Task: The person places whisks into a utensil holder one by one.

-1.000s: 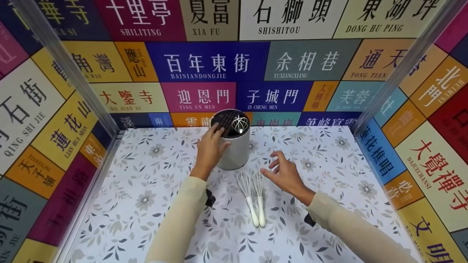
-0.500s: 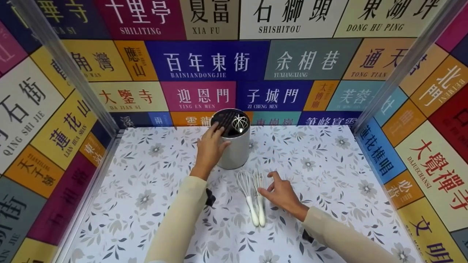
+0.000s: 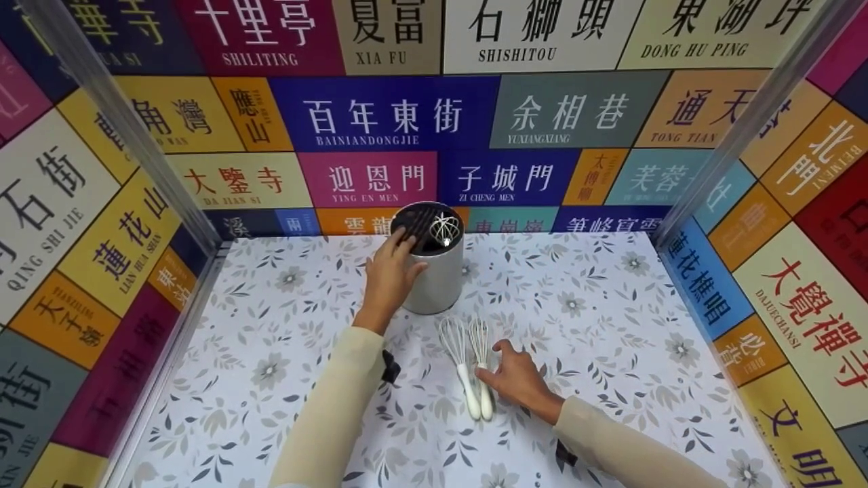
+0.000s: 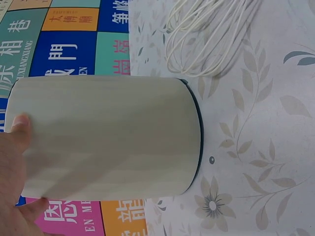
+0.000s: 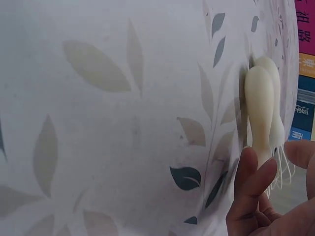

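Head view: a grey canister [image 3: 435, 288] stands upright at the far middle of the patterned table surface [image 3: 305, 413]. Its top is dark, slatted on the left; at the right of it shows a wire whisk head [image 3: 445, 229].

Left hand [image 3: 392, 271] holds the canister at its far-left upper edge, fingertips over the rim, thumb on the outer wall; the left wrist view confirms the thumb against the smooth side.

Nearer, two pale-handled whisks lie side by side on the table, wires pointing far, handles near: left whisk [image 3: 466, 388], right whisk [image 3: 485, 401]. Handles touch or nearly so at the near end.

Right hand [image 3: 521, 374] is at the right whisk, from its right side. Thumb and fingers stand apart, spread about the handle; right wrist view has two fingertips overlapping it, contact uncertain.

Both forearms in beige sleeves [image 3: 325, 413]. Behind, wall panels [image 3: 383, 115] with coloured blocks of lettering; clear posts [image 3: 146, 146] at the far corners.
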Available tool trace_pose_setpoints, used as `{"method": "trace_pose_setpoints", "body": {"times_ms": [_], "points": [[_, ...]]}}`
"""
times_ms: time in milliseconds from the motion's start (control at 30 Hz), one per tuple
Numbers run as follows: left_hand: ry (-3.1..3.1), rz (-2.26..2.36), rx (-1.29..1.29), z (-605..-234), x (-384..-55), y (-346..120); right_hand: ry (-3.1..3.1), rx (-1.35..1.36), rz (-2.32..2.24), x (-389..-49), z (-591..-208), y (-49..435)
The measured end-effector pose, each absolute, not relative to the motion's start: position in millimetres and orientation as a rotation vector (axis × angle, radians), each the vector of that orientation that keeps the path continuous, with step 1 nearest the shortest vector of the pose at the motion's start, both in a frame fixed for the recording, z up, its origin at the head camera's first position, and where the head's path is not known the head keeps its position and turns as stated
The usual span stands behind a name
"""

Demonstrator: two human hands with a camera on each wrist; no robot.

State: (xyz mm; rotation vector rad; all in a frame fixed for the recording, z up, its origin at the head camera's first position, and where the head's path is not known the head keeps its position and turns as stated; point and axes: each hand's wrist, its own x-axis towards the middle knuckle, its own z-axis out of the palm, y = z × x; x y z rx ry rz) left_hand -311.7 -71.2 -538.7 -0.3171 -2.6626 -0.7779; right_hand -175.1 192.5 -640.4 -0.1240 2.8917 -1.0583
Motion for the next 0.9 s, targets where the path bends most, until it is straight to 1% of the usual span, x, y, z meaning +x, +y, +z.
{"method": "trace_pose_setpoints", "body": {"times_ms": [267, 900], "points": [[-2.656, -0.779, -0.314, -537.0, -310.8, -70.3, 2.876, -0.132, -1.053, -174.6, -647.0, 189.5], [-2.653, -0.761, -0.312, -536.2, -309.3, -70.2, 2.963, -0.198, -1.030, -176.1, -641.9, 183.9]]}}
